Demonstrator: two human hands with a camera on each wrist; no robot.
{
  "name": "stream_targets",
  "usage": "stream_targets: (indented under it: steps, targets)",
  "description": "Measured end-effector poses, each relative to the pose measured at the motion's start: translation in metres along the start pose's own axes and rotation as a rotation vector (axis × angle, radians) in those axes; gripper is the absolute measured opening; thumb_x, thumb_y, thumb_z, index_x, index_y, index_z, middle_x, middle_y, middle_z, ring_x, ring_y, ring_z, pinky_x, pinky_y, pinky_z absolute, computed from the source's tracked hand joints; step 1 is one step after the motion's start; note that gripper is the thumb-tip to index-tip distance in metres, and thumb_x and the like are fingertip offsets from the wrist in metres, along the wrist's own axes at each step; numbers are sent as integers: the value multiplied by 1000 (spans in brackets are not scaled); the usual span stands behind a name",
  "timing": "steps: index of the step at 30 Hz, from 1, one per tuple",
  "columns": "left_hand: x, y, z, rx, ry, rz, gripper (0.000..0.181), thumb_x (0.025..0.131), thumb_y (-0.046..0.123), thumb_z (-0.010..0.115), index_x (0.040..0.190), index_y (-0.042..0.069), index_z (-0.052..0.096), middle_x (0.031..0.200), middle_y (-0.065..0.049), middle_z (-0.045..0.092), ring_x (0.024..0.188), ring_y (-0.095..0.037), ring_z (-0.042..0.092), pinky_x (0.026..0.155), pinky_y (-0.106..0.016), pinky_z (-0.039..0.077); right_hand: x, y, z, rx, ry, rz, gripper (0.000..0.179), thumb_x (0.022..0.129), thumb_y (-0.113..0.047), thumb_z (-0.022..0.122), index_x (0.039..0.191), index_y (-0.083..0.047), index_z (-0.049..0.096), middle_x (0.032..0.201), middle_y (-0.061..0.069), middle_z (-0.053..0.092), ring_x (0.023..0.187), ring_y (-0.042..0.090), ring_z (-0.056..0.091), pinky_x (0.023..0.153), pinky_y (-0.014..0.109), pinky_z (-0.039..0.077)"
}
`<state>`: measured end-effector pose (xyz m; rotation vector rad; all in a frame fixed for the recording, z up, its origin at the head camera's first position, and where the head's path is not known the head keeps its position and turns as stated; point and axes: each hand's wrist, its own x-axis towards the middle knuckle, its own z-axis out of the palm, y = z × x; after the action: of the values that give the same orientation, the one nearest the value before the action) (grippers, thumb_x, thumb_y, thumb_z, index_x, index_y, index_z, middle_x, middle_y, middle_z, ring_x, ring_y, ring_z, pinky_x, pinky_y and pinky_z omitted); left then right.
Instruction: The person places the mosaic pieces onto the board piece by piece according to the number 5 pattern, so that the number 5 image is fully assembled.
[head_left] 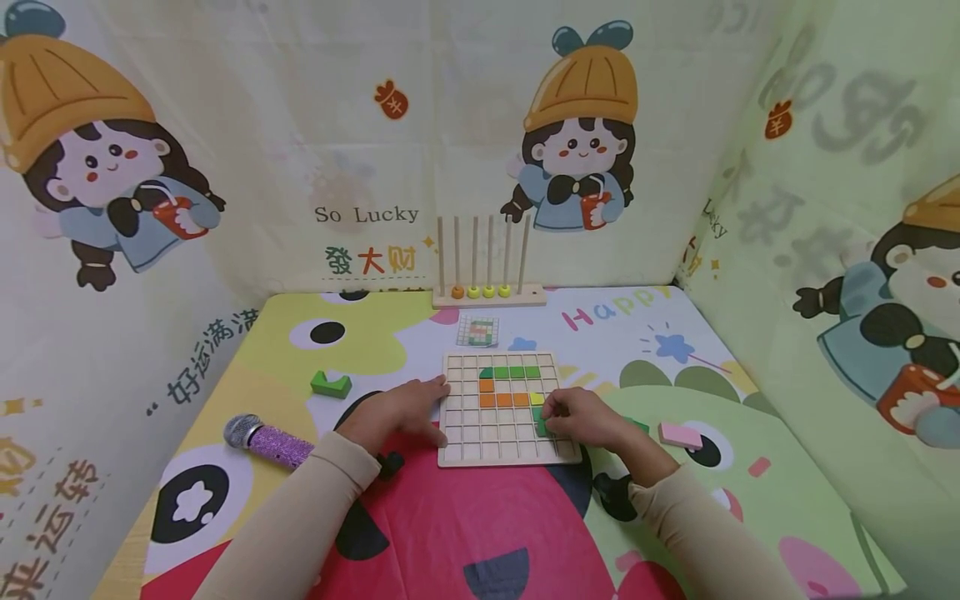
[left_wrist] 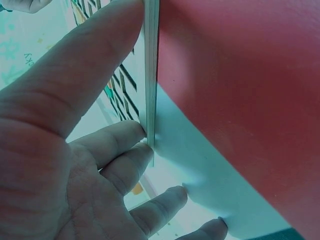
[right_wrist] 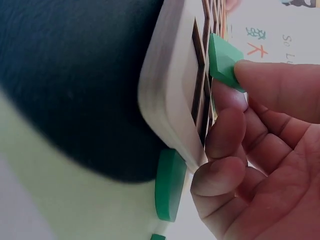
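A square wooden grid board (head_left: 468, 447) lies on the printed tablecloth. My left hand (head_left: 401, 414) rests at its left side, thumb and fingertips against the edge, fingers spread and nearly straight. Over the right part of the board, my right hand (head_left: 587, 417) pinches a small green tile (right_wrist: 223, 62) between thumb and forefinger, close above the grid cells; its other fingers are curled. In the grid sit a row of green tiles (head_left: 517, 372), several orange tiles (head_left: 504, 400) and a yellow tile (head_left: 537, 398), which is right beside the right fingertips.
A pattern card (head_left: 478, 332) lies behind the board, before a wooden rack (head_left: 525, 298) with upright rods and beads. Leftward are a green notched block (head_left: 331, 384) and a glittery purple microphone (head_left: 279, 443). Rightward are a pink block (head_left: 681, 436) and a green piece (right_wrist: 170, 185) by the board's corner.
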<state>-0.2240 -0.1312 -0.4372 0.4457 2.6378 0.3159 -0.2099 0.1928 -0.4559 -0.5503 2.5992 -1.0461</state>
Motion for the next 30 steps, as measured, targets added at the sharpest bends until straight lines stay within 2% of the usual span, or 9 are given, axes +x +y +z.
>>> stream_targets:
  steps: [5, 12, 18, 30]
  targets:
    - [0, 0, 0, -3, -4, 5, 103, 78, 37, 91, 162, 15, 37, 170, -8, 30, 152, -41, 34, 117, -58, 41, 1, -1, 4, -34, 30, 25, 5, 94, -7, 70, 94, -12, 68, 86, -2, 66, 82, 15, 57, 72, 32, 47]
    - [0, -1, 0, 10, -1, -2, 103, 77, 38, 91, 162, 15, 37, 170, -8, 31, 150, -40, 36, 116, -58, 42, -2, -4, 6, -117, 66, -19, 5, 94, -9, 72, 97, -12, 70, 88, -2, 66, 81, 13, 58, 71, 32, 50]
    - [1, 0, 0, 13, 3, -10, 103, 77, 39, 91, 162, 16, 37, 170, -7, 32, 150, -39, 37, 116, -58, 42, -2, -7, 8, -200, 69, -31, 6, 92, -10, 75, 96, -11, 71, 86, -3, 66, 79, 12, 57, 70, 31, 50]
    - [1, 0, -1, 1, -8, -5, 103, 78, 39, 91, 162, 15, 37, 171, -7, 30, 152, -40, 34, 117, -58, 41, 0, -6, 14, -260, 77, -47, 6, 90, -7, 76, 93, -10, 72, 84, -2, 67, 78, 12, 58, 69, 30, 51]
